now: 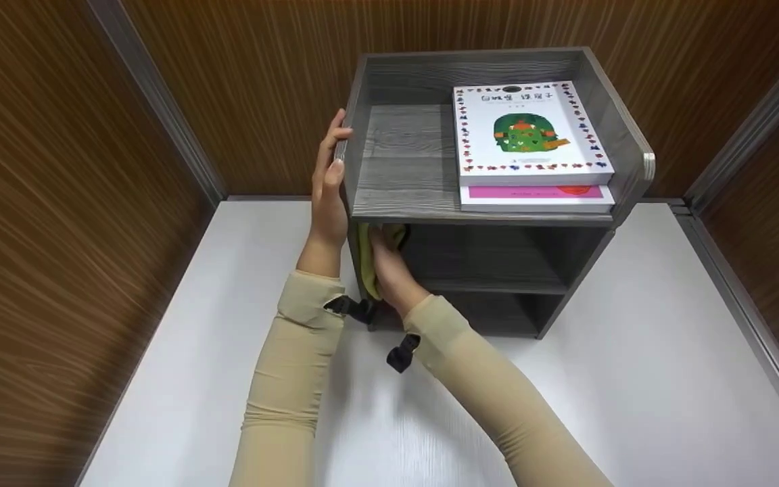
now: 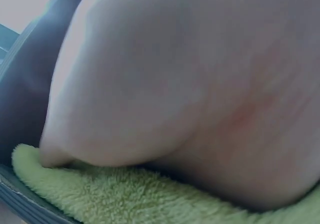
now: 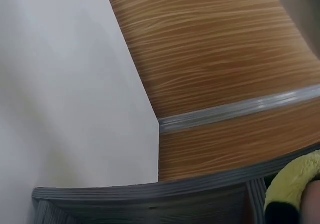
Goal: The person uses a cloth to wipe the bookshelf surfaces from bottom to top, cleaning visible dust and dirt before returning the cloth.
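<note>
A small grey wood-grain shelf unit (image 1: pixel 403 149) stands on the white table. My left hand (image 1: pixel 328 196) rests along the outside of its left side panel, fingertips at the panel's upper edge. Below the top board, my right hand (image 1: pixel 393 267) reaches into the compartment and holds a yellow-green fluffy cloth (image 1: pixel 366 264) against the left inner wall. Its fingertips are hidden inside. Close up in the left wrist view, a hand (image 2: pixel 150 83) presses on the cloth (image 2: pixel 125 194). A bit of the cloth (image 3: pixel 292 179), with a dark edge, shows in the right wrist view.
Two stacked books (image 1: pixel 531 135) lie on the right of the top board, the upper one white with a green picture. Brown wood-grain panels (image 1: pixel 247 88) with metal strips enclose the white table (image 1: pixel 606 406). The unit's lower compartments open toward me.
</note>
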Demonstrator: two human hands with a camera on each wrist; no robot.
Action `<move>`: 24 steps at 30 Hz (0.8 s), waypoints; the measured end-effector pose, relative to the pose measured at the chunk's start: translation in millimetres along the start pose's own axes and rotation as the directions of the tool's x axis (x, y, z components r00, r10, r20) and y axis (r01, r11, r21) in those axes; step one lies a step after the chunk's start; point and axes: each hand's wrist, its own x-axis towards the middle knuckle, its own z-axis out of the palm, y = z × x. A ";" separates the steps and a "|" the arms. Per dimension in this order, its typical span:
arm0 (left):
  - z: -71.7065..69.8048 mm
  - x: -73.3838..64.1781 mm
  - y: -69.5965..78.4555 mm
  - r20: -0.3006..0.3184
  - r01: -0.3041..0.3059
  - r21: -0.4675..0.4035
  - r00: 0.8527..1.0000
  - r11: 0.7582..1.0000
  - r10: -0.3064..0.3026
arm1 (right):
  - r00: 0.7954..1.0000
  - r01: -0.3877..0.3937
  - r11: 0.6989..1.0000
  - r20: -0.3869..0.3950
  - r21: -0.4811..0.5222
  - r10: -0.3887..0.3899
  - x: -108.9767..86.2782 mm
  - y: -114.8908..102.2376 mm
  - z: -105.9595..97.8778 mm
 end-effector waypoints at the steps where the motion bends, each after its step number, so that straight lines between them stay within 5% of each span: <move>1: 0.2 -0.1 0.3 -0.001 0.003 0.000 1.000 1.000 -0.003 | 1.000 0.011 1.000 0.001 0.006 -0.011 2.0 -0.6 0.4; 11: 1.0 -1.3 2.6 -0.001 0.027 -0.013 1.000 1.000 -0.027 | 0.997 0.001 1.000 -0.071 -0.001 -0.001 29.4 -8.5 0.3; 19: 0.0 -1.3 2.5 -0.012 0.033 -0.025 0.999 0.999 -0.033 | 0.988 0.051 0.999 0.142 0.017 -0.053 40.5 -9.9 -12.8; 24: 0.3 -1.4 1.2 -0.004 0.029 -0.015 1.000 0.999 -0.029 | 0.984 0.059 0.996 0.165 0.073 -0.070 40.4 -8.1 -15.1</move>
